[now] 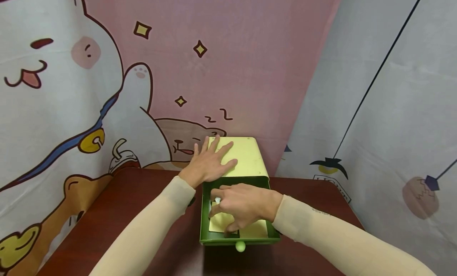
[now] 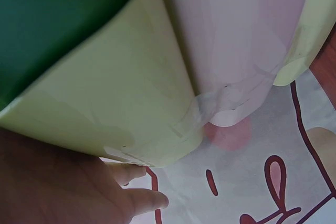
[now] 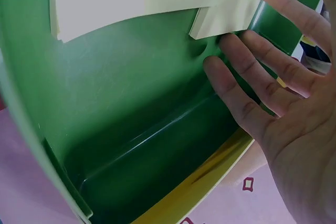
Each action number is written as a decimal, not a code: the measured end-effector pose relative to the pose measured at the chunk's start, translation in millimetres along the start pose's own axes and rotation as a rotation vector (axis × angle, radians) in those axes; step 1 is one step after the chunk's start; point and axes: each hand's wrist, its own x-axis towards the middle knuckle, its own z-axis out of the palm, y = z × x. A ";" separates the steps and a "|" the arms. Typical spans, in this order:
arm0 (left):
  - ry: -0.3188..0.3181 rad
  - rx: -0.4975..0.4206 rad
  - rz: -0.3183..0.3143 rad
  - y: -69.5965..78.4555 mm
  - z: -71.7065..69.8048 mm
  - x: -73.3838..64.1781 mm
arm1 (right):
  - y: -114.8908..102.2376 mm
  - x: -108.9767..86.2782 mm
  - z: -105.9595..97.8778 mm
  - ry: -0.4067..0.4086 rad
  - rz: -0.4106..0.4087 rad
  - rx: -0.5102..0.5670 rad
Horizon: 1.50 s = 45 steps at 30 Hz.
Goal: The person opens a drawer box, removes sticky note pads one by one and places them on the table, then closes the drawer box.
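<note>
A pale yellow box [image 1: 246, 157] stands on the table with its green drawer [image 1: 214, 241] pulled out toward me. My left hand [image 1: 208, 163] rests on the box top, fingers spread. Inside the drawer lie two pale yellow paper pads, a left pad [image 1: 218, 224] and a right pad [image 1: 256, 230]. Over the left pad hovers my right hand [image 1: 242, 202], thumb and fingers apart and reaching down. In the right wrist view its fingers [image 3: 226, 74] are mostly straight, with tips beside a pad's edge [image 3: 226, 19]; nothing is plainly pinched. A small whitish item [image 1: 217, 200] shows partly under that hand.
A round light green knob [image 1: 240, 246] sticks out from the drawer front. The dark red-brown table [image 1: 150, 216] extends to both sides. Behind it hangs a cartoon-printed cloth [image 1: 250, 69], close to the back of the box.
</note>
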 end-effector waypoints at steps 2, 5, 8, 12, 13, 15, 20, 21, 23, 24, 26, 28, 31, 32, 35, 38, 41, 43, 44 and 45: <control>0.000 0.000 0.001 0.1 -0.2 0.3 | -0.8 0.7 0.0 -0.004 -0.002 -0.026; 0.001 0.003 0.001 0.7 -1.2 0.4 | -1.1 0.8 -0.1 -0.022 0.007 -0.054; 0.001 0.002 0.001 1.5 -1.6 0.5 | -0.3 -0.2 -0.4 -0.045 0.034 -0.056; -0.002 0.005 0.001 1.3 -1.0 1.1 | 0.9 -2.0 -0.6 -0.067 0.061 -0.034; -0.005 0.003 0.001 1.0 -0.6 1.3 | 1.0 -2.5 -0.6 -0.070 0.066 -0.028; -0.007 0.006 0.001 0.8 -0.4 1.6 | 1.2 -3.2 -0.3 -0.072 0.069 -0.023; -0.010 0.019 0.001 1.2 -1.3 1.8 | 1.0 -3.5 -1.0 -0.061 0.064 -0.023; -0.010 0.020 0.001 1.3 -1.4 1.6 | 0.7 -3.4 -1.3 -0.059 0.061 -0.027; -0.007 0.022 0.001 1.1 -1.3 1.4 | 0.1 -2.9 -1.3 -0.059 0.061 -0.038; -0.005 0.022 0.001 1.0 -1.1 1.3 | -0.1 -2.6 -1.0 -0.058 0.060 -0.046; -0.002 0.017 0.001 0.8 -0.7 1.0 | -0.6 -2.5 -0.7 -0.054 0.057 -0.063; 0.000 0.017 0.001 0.8 -0.5 0.9 | -0.9 -2.9 -0.2 -0.047 0.053 -0.080; 0.001 0.012 0.000 0.9 -0.5 0.4 | -1.0 -3.8 1.0 -0.025 0.048 -0.094; 0.002 0.012 0.001 0.9 -0.6 0.3 | -1.0 -4.3 1.3 -0.017 0.048 -0.092; 0.000 0.013 0.002 0.9 -1.2 0.2 | -0.6 -6.3 1.4 0.004 0.050 -0.057; -0.002 0.013 0.001 1.0 -1.9 0.0 | -0.1 -8.6 0.8 0.024 0.052 0.004; -0.002 0.010 0.000 1.0 -2.0 0.0 | 0.4 -11.8 1.1 0.041 0.057 0.066; -0.002 0.008 0.000 0.9 -1.5 0.3 | 0.5 -14.5 1.1 0.052 0.065 0.095; -0.003 0.005 0.001 0.9 -1.2 0.6 | 0.6 -16.0 1.2 0.060 0.069 0.107; -0.005 0.003 0.001 0.7 -1.0 1.0 | 0.7 -17.3 1.3 0.070 0.071 0.116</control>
